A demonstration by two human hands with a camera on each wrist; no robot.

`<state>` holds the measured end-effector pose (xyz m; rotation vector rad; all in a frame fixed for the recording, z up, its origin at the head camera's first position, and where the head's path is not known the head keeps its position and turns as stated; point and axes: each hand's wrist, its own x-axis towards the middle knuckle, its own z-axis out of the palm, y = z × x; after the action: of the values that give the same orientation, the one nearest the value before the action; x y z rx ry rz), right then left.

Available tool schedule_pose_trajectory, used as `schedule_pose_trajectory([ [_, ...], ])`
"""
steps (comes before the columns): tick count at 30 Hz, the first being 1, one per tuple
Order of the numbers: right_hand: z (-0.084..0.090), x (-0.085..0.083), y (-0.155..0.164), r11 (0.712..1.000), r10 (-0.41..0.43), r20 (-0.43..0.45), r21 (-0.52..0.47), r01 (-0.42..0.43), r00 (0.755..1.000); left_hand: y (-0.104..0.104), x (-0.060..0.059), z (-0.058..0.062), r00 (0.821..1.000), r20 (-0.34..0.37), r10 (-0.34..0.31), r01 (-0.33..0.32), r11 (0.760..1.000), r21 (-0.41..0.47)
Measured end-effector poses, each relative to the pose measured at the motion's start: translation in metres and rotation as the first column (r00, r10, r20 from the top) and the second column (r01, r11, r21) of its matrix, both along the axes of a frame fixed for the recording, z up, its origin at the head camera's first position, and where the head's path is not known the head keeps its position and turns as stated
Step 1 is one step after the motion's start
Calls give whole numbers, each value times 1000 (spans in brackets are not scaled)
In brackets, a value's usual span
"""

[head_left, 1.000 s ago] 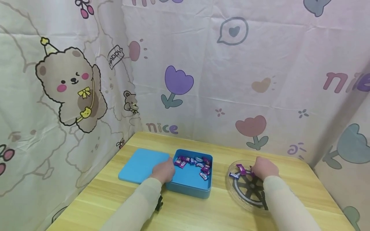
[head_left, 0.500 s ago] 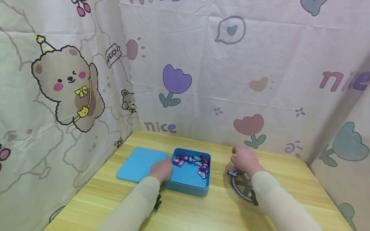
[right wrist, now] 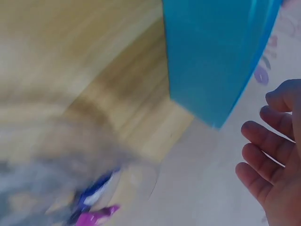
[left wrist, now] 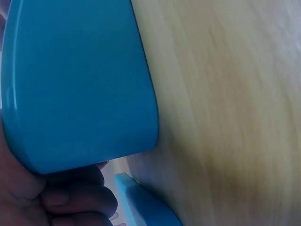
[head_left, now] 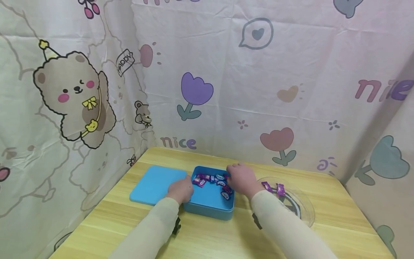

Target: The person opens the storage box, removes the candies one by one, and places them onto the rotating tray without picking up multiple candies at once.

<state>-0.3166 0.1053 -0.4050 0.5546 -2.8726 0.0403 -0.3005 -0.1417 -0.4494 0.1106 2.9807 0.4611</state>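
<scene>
A blue rectangular box [head_left: 207, 212] stands uncovered, with several purple and blue wrapped candies [head_left: 221, 183] inside. My left hand [head_left: 181, 189] grips its left side; in the left wrist view the thumb is at the rim and curled fingers [left wrist: 77, 200] lie against the outer wall. Over the box's back right corner is my right hand [head_left: 243, 179]. The right wrist view has its fingers [right wrist: 263, 141] loosely bent beyond the box; I cannot tell whether a candy is between thumb and forefinger. A clear round dish [head_left: 310, 212] holds purple candies [head_left: 280, 189], partly hidden by the right sleeve.
A flat blue lid [head_left: 155, 185] lies on the wooden table [head_left: 207, 241], left of the box. Printed cloth [head_left: 233, 82] hangs behind the table and along both sides. A dark wrist-camera mount [head_left: 257, 221] shows under the right sleeve.
My right hand has lifted from the round dish and moved left to the box's right side, uncovering purple candies in the dish. The left hand stays on the box. The head view has shifted slightly.
</scene>
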Motion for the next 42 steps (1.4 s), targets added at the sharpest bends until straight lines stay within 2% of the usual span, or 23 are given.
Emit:
schedule_pose_trajectory([
  [8, -17, -6, -28, 986, -37, 36, 165, 30, 999, 1, 0, 0, 1000, -10, -1, 1, 1000, 6],
  [21, -43, -7, -42, 913, -72, -34, 400, 79, 997, -1, 1, -2, 1000, 4, 1, -1, 1000, 2],
  [26, -46, -4, -45, 895, -76, -28, 440, 80, 997, 0, 1, 0, 1000, 4, -3, 3, 1000, 11],
  [32, -46, -3, -47, 919, -49, 26, 393, 35, 998, 0, 2, 2, 1000, -4, -11, 11, 1000, 14],
  [36, -47, -4, -48, 945, -59, 42, 325, 42, 997, 1, 3, 2, 1000, 4, -5, 5, 1000, 16],
  [42, -46, -2, -50, 959, -61, 59, 279, 42, 996, 1, 2, 2, 1000, 2, 7, -7, 1000, 9],
])
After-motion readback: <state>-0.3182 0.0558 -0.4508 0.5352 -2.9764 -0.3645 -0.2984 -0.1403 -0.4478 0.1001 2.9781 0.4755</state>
